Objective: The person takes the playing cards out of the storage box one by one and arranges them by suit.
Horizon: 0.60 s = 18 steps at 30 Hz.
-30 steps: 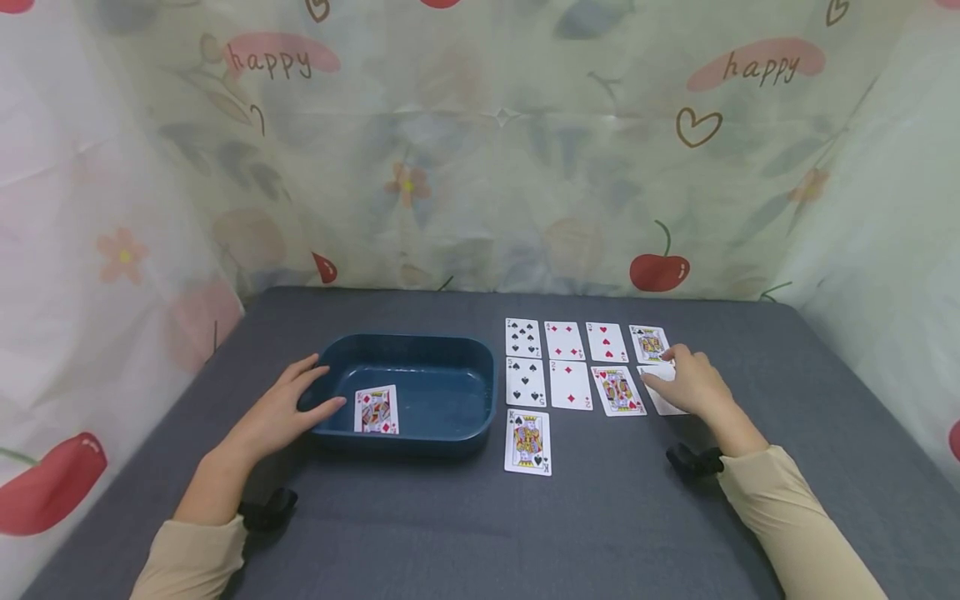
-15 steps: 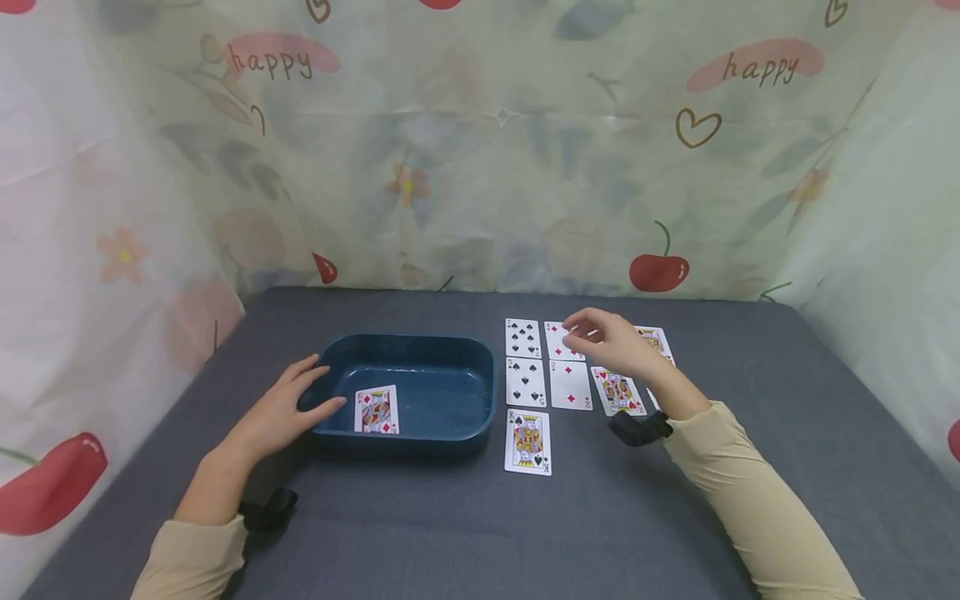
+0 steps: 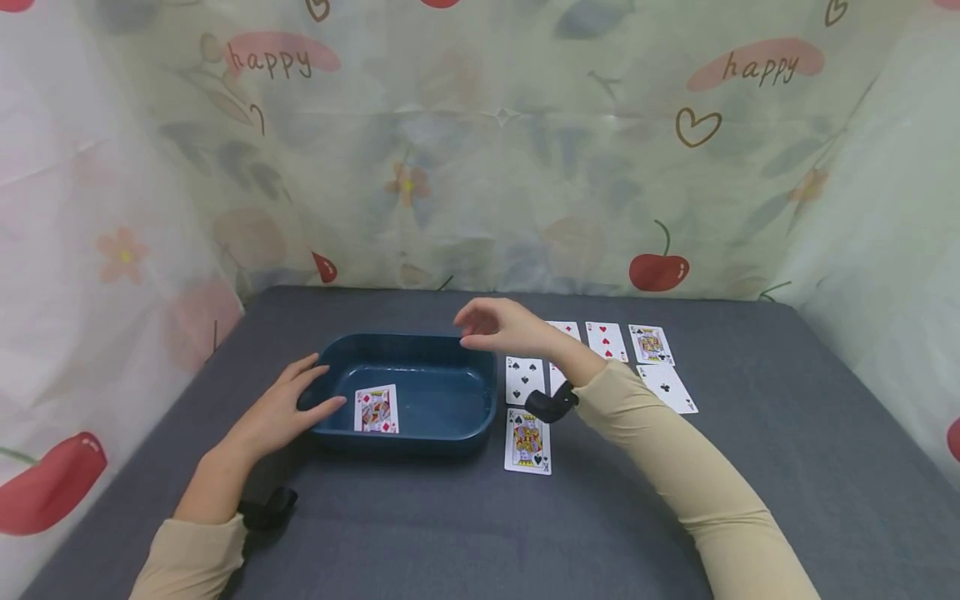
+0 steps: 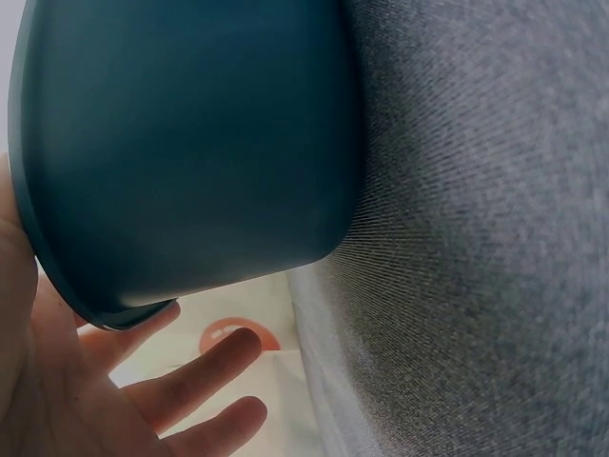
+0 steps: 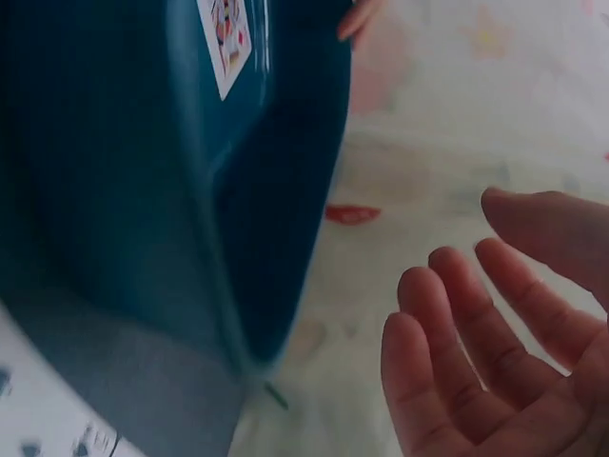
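Note:
My left hand [image 3: 279, 410] rests at the left end of a dark blue rectangular tray [image 3: 442, 435], its thumb lying over the rim. In the left wrist view its fingers [image 4: 195, 381] are spread beyond the tray's outer wall. One face card of diamonds [image 3: 377, 409] lies inside the tray. My right hand [image 3: 504, 327] hovers over the tray's far right corner. The right wrist view shows its loosely bent fingers [image 5: 466, 314] with nothing between them. Close by on the table lie the five of spades [image 3: 523, 382] and the king of spades [image 3: 527, 442].
More cards lie face up right of the tray: a three of hearts [image 3: 606, 342], a king of clubs [image 3: 650, 344] and an ace of clubs [image 3: 667, 387]. The right arm hides others partly or wholly. A dark grey cloth [image 3: 420, 525] covers the table; patterned curtains surround it.
My right hand has moved left from the cards at the far right, across the rows, to the tray's right corner. The ace of clubs is uncovered. My left hand and the tray stay put.

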{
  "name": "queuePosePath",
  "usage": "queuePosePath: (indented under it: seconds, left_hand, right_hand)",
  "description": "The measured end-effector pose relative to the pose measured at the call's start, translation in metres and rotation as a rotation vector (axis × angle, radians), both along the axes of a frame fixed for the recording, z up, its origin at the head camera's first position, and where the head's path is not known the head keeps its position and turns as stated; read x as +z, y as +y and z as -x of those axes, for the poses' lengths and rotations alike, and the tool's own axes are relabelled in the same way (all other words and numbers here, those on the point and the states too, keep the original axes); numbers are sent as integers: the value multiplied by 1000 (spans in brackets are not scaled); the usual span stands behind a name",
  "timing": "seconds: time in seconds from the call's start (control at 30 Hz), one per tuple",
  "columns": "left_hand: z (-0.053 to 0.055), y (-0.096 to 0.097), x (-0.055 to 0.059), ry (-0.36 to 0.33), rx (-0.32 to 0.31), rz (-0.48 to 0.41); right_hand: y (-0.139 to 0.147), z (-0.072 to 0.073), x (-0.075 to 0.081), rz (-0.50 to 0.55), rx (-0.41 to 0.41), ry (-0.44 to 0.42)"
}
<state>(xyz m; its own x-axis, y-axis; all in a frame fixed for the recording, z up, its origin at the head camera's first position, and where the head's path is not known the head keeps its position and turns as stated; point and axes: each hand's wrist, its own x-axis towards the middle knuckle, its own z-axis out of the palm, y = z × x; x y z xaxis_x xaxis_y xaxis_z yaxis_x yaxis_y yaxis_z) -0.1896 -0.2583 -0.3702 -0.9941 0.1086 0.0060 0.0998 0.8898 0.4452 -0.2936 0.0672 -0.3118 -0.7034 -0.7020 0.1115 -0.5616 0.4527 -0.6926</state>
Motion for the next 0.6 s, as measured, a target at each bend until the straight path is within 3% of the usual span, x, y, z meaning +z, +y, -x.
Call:
queuePosePath:
  seconds: [0.4,0.6]
  left_hand:
    - [1,-1,1,-6,-7,1]
    - [3,-1,-1,-12,-4,4]
  right_hand:
    - [-71,13,-7,-35,172,-49]
    - [-96,18,-17,-110,224,-130]
